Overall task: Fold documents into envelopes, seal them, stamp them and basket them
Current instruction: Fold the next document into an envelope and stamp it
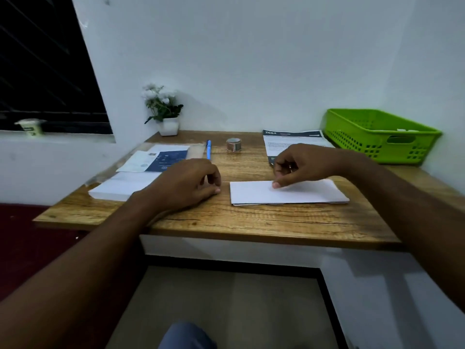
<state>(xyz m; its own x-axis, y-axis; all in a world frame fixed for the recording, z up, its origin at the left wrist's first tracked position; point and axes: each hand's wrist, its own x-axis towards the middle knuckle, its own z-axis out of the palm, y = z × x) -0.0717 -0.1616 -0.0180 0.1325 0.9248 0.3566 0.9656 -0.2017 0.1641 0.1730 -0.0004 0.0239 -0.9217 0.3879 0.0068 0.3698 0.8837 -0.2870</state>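
Fingers [283, 164] of the right hand [308, 163] are curled, with the thumb tip down on the folded white paper [302, 195]. From this angle I cannot tell whether they pinch a layer of it or only press. The paper lies flat on the bench [251, 222], near its front edge, and looks like a folded document rather than an envelope.

The left hand [185, 183] rests just beside it, fingers loosely curled around nothing.

With only one point bearing on the paper, I judge it could skate on the smooth wood or spring open, and a crooked crease would jam at the envelope mouth. The left forearm lies beside the white stack [115, 188], so a careless reach could shove it towards the edge. The green basket [372, 147] sits at the far right corner.
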